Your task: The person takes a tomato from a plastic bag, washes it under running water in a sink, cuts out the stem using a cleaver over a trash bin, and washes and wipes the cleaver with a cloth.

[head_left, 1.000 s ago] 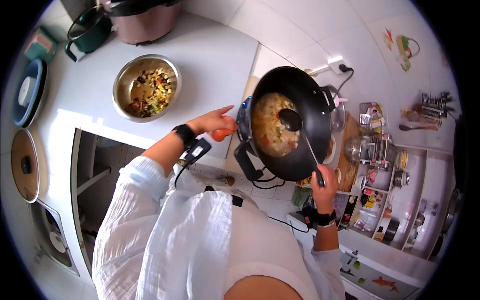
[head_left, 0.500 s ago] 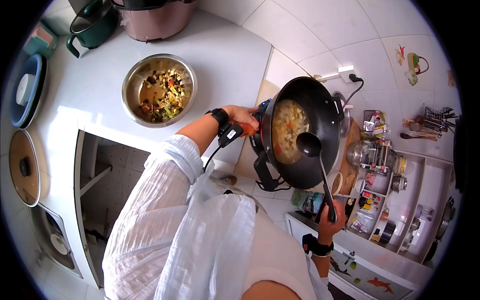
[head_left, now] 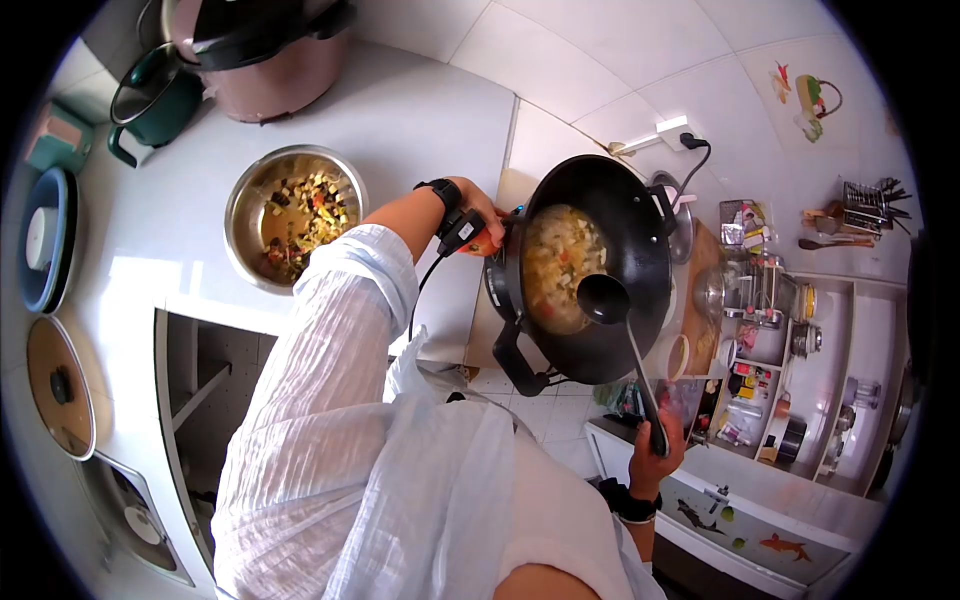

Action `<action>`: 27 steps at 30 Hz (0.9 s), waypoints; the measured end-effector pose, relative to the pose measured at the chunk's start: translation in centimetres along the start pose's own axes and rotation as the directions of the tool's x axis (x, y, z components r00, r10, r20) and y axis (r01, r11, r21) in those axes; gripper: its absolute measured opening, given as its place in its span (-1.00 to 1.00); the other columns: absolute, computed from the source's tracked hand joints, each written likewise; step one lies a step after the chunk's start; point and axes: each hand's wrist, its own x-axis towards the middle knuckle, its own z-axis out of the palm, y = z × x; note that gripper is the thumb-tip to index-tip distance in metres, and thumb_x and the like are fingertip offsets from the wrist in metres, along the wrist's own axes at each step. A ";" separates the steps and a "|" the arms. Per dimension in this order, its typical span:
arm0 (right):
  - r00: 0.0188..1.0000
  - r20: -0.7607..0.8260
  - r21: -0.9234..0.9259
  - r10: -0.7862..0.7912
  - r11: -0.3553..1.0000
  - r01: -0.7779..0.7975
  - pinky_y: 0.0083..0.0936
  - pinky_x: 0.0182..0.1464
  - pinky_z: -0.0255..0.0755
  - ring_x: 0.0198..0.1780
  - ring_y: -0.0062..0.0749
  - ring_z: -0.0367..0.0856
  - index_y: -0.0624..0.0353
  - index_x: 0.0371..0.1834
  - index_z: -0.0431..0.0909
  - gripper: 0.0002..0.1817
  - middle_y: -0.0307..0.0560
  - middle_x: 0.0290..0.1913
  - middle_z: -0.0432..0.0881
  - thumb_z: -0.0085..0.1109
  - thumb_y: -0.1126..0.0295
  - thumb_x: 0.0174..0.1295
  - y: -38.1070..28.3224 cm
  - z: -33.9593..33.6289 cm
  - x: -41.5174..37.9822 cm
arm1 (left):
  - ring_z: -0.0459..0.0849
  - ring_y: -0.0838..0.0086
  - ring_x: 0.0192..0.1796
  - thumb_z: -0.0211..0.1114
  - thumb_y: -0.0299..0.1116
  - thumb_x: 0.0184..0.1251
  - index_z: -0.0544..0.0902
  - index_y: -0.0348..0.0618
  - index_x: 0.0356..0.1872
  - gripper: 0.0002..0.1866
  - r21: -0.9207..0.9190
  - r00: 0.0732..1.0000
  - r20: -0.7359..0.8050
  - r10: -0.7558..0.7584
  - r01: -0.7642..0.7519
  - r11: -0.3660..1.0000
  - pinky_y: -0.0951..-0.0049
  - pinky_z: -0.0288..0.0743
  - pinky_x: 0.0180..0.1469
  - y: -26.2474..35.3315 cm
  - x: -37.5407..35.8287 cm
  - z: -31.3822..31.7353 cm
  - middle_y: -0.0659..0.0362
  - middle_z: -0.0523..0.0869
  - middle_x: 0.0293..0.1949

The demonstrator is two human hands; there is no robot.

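Observation:
A black wok (head_left: 640,215) holds a yellowish stew with vegetable pieces (head_left: 555,265). My right hand (head_left: 660,455) grips the end of a long black ladle (head_left: 604,298), whose bowl hangs over the wok's near side. My left hand (head_left: 482,222) is closed around a small orange-red object at the wok's left rim, mostly hidden by the fingers. A black wristband with a cable sits on my left wrist.
A steel bowl of chopped vegetables (head_left: 292,213) stands on the white counter (head_left: 420,110). A pink cooker (head_left: 262,45) and a green pot (head_left: 150,100) are at the back left. Shelves with jars and utensils (head_left: 790,320) stand to the right. A wall socket (head_left: 672,133) feeds the wok's cable.
My left hand moved with the orange-red object from the counter edge to the wok's left rim. My right hand pulled back, drawing the ladle from the stew toward the wok's near side.

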 end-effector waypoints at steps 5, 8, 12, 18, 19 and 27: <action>1.000 -0.008 -0.035 -0.011 0.999 0.010 -0.33 -0.07 0.42 -0.21 -0.12 0.57 0.34 -0.13 0.47 -0.72 0.11 -0.22 0.58 0.19 0.59 0.06 -1.2 -0.6 -0.1 | 0.60 0.31 -0.01 0.49 -0.21 -0.17 0.06 0.12 0.42 0.05 0.162 0.981 -0.121 -0.153 0.171 0.972 0.35 0.56 -0.11 5.9 -4.6 3.0 0.09 0.53 0.11; 0.999 -0.020 -0.081 0.036 0.996 -0.037 -0.25 -0.17 0.48 -0.26 0.03 0.59 0.32 -0.19 0.49 -0.70 0.14 -0.27 0.59 0.21 0.65 -0.06 -2.6 -1.1 -0.2 | 0.64 0.37 -0.15 0.45 -0.29 -0.09 0.31 0.00 0.26 -0.21 0.131 0.982 -0.039 -0.184 0.188 0.973 0.38 0.57 -0.17 6.1 -4.5 2.1 0.12 0.59 0.01; 0.999 -0.017 -0.061 0.052 0.997 -0.053 -0.24 -0.21 0.47 -0.29 0.02 0.58 0.32 -0.20 0.48 -0.69 0.16 -0.29 0.58 0.22 0.67 -0.08 -3.7 -1.4 -0.2 | 0.65 0.46 -0.22 0.41 -0.37 -0.03 0.50 -0.07 0.06 -0.47 0.010 0.988 -0.037 -0.151 0.152 0.988 0.39 0.58 -0.22 4.7 -3.3 1.1 0.20 0.67 -0.18; 0.995 0.024 -0.022 0.100 0.995 -0.100 -0.26 -0.08 0.44 -0.22 -0.02 0.57 0.33 -0.19 0.49 -0.72 0.16 -0.24 0.58 0.19 0.65 -0.04 -3.6 -1.7 -0.9 | 0.61 0.42 -0.51 0.33 -0.20 0.04 0.59 -0.14 -0.28 -0.71 0.344 0.949 -0.155 -0.274 0.312 0.886 0.37 0.53 -0.44 8.2 -3.6 1.2 0.16 0.65 -0.45; 0.994 0.012 -0.032 0.106 0.994 -0.106 -0.26 -0.08 0.44 -0.22 -0.02 0.57 0.33 -0.19 0.49 -0.72 0.16 -0.24 0.58 0.19 0.65 -0.04 -3.6 -1.7 -0.8 | 0.60 0.42 -0.55 0.31 -0.16 0.05 0.60 -0.14 -0.34 -0.72 0.406 0.942 -0.147 -0.301 0.335 0.850 0.37 0.52 -0.47 8.9 -3.6 1.4 0.16 0.64 -0.50; 0.989 0.075 -0.025 0.128 0.992 -0.126 -0.26 -0.17 0.45 -0.25 0.01 0.56 0.33 -0.21 0.50 -0.73 0.15 -0.26 0.58 0.19 0.65 -0.05 -4.2 -1.6 0.0 | 0.60 0.39 -0.51 0.40 -0.13 0.00 0.65 -0.03 -0.29 -0.71 0.534 0.860 -0.233 -0.453 0.503 0.680 0.41 0.45 -0.48 11.0 -3.6 1.3 0.12 0.67 -0.42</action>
